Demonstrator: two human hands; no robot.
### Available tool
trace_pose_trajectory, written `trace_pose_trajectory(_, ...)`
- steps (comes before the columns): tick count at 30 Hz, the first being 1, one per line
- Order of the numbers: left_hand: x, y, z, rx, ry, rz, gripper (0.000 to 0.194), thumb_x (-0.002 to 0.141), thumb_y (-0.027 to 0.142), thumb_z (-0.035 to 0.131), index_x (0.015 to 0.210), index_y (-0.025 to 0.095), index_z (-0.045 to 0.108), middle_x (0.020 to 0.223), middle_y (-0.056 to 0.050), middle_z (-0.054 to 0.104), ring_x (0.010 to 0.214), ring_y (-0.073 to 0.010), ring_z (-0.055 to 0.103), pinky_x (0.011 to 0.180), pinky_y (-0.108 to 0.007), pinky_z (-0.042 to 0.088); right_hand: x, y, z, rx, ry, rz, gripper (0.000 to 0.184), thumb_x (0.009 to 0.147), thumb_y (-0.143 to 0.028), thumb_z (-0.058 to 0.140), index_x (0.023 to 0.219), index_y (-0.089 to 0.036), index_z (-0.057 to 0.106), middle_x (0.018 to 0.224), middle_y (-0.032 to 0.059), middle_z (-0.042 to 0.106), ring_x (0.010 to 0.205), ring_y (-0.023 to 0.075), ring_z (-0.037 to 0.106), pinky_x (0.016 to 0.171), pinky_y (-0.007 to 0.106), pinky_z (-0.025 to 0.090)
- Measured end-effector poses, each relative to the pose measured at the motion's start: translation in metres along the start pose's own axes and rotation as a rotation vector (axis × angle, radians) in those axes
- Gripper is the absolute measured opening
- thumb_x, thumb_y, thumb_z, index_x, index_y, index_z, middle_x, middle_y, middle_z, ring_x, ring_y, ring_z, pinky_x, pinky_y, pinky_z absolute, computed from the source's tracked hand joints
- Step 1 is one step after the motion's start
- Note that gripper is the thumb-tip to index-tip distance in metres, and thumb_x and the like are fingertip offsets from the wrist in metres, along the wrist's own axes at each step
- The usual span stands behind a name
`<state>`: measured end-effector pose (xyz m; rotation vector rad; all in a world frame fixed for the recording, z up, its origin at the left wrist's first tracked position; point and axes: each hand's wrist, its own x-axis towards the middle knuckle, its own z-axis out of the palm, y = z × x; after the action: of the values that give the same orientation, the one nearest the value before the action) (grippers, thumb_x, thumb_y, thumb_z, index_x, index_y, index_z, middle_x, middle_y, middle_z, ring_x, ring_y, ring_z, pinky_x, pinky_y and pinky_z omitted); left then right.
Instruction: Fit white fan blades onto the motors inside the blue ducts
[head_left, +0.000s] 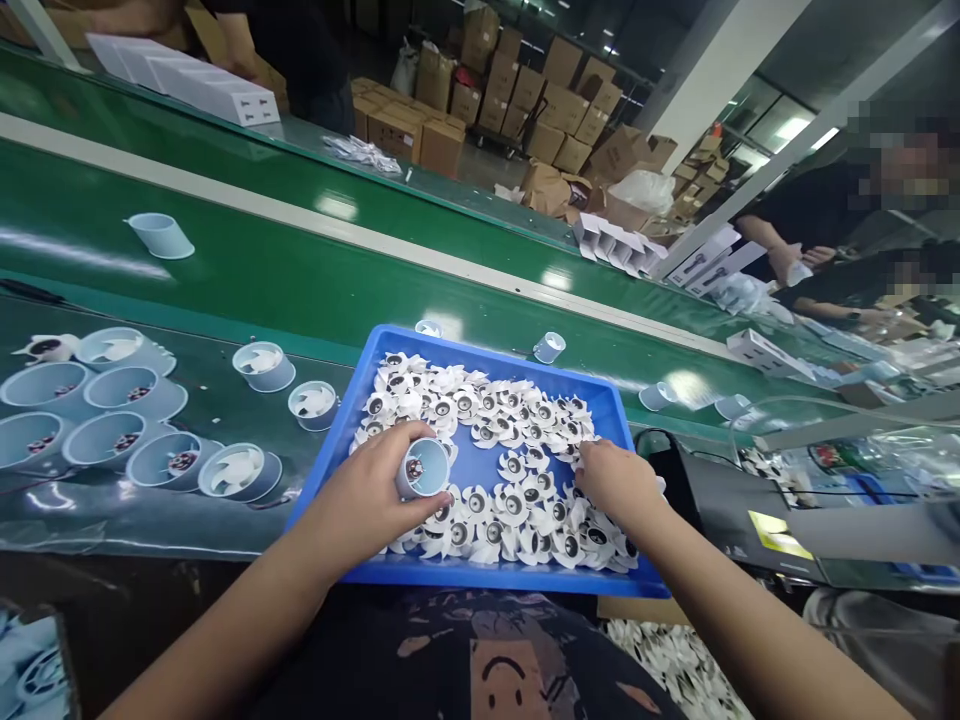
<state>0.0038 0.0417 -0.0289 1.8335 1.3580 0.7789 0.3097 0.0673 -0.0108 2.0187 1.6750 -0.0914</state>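
Observation:
My left hand [375, 495] is wrapped round a light-blue plastic cup-shaped housing [426, 468], its open mouth facing me. Inside the housing shows a small motor with red and dark parts, and no fan blade sits on it. Under both hands lies a blue tray [480, 462] with many white fan blades [512, 505], each with a dark hub. At the right side of the pile my right hand [615, 480] has its fingers pinched on a white fan blade; the fingertips are partly hidden.
Several blue housings [120, 435] stand left of the tray, some with blades fitted. Beyond runs a green conveyor [300, 265] carrying more housings [161, 235]. A black device [720, 500] is right of the tray. White boxes [180, 80] and co-workers are across the line.

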Motion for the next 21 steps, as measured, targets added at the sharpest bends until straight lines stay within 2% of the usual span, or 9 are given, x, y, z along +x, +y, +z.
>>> trace_pose_trajectory(4, -0.001, -0.003, 0.0, 0.0, 0.068, 0.139, 0.038, 0.079, 0.036, 0.07, 0.114, 0.027, 0.057, 0.114, -0.004, 0.068, 0.108, -0.028, 0.063, 0.091, -0.043, 0.051, -0.01, -0.005, -0.009, 0.186, 0.037, 0.027, 0.013, 0.095, -0.022, 0.063, 0.1, -0.01, 0.063, 0.099, 0.0077, 0.063, 0.089, 0.0185, 0.062, 0.082, 0.036, 0.054)
trace_pose_trajectory(6, -0.003, -0.003, 0.002, -0.002, 0.122, 0.2, 0.039, 0.081, 0.034, 0.068, 0.117, 0.027, 0.056, 0.116, -0.005, 0.068, 0.108, -0.0266, 0.064, 0.091, -0.041, 0.051, -0.024, -0.009, -0.019, 0.344, 0.059, -0.061, 0.01, 0.093, -0.018, 0.06, 0.099, -0.011, 0.062, 0.094, 0.0081, 0.063, 0.08, 0.0177, 0.062, 0.074, 0.033, 0.052)
trace_pose_trajectory(9, -0.005, 0.005, 0.007, 0.036, 0.119, 0.281, 0.039, 0.079, 0.03, 0.069, 0.115, 0.023, 0.055, 0.112, -0.006, 0.068, 0.103, -0.025, 0.066, 0.091, -0.04, 0.052, -0.053, -0.023, -0.032, 0.64, 0.027, -0.327, 0.022, 0.093, -0.024, 0.055, 0.113, -0.015, 0.059, 0.085, 0.0046, 0.063, 0.067, 0.014, 0.06, 0.06, 0.025, 0.048)
trace_pose_trajectory(11, -0.006, 0.014, 0.012, 0.082, 0.09, 0.349, 0.04, 0.078, 0.03, 0.071, 0.113, 0.021, 0.055, 0.109, -0.007, 0.069, 0.1, -0.0248, 0.067, 0.088, -0.039, 0.052, -0.07, -0.036, -0.036, 0.835, 0.026, -0.535, 0.027, 0.092, -0.027, 0.054, 0.117, -0.017, 0.058, 0.08, 0.0018, 0.062, 0.065, 0.0122, 0.059, 0.058, 0.022, 0.047)
trace_pose_trajectory(13, -0.006, 0.024, 0.016, 0.136, 0.066, 0.415, 0.04, 0.079, 0.03, 0.071, 0.113, 0.02, 0.054, 0.107, -0.007, 0.07, 0.098, -0.0251, 0.067, 0.086, -0.04, 0.052, -0.081, -0.048, -0.037, 0.972, 0.167, -0.761, 0.025, 0.09, -0.025, 0.054, 0.113, -0.018, 0.061, 0.084, 0.002, 0.063, 0.069, 0.0118, 0.059, 0.064, 0.024, 0.049)
trace_pose_trajectory(15, -0.007, 0.032, 0.019, 0.2, 0.066, 0.455, 0.035, 0.08, 0.025, 0.067, 0.112, 0.019, 0.054, 0.105, -0.007, 0.07, 0.098, -0.0259, 0.066, 0.086, -0.041, 0.052, -0.087, -0.056, -0.037, 0.972, 0.377, -0.91, 0.021, 0.09, -0.021, 0.056, 0.109, -0.018, 0.064, 0.093, 0.0037, 0.063, 0.076, 0.0137, 0.06, 0.071, 0.028, 0.05)
trace_pose_trajectory(16, -0.007, 0.035, 0.02, 0.227, 0.071, 0.463, 0.032, 0.08, 0.022, 0.065, 0.11, 0.019, 0.055, 0.104, -0.007, 0.07, 0.098, -0.0261, 0.066, 0.086, -0.041, 0.051, -0.088, -0.059, -0.037, 0.92, 0.454, -0.932, 0.019, 0.09, -0.019, 0.058, 0.108, -0.018, 0.065, 0.098, 0.0047, 0.063, 0.08, 0.0154, 0.06, 0.073, 0.03, 0.05)
trace_pose_trajectory(21, -0.011, 0.041, 0.022, 0.228, 0.125, 0.443, 0.029, 0.077, 0.013, 0.059, 0.105, 0.019, 0.055, 0.1, -0.006, 0.068, 0.094, -0.0239, 0.064, 0.084, -0.039, 0.052, -0.088, -0.067, -0.039, 0.714, 0.561, -0.879, 0.018, 0.087, -0.014, 0.068, 0.104, -0.017, 0.067, 0.101, 0.007, 0.059, 0.086, 0.0209, 0.059, 0.073, 0.035, 0.049)
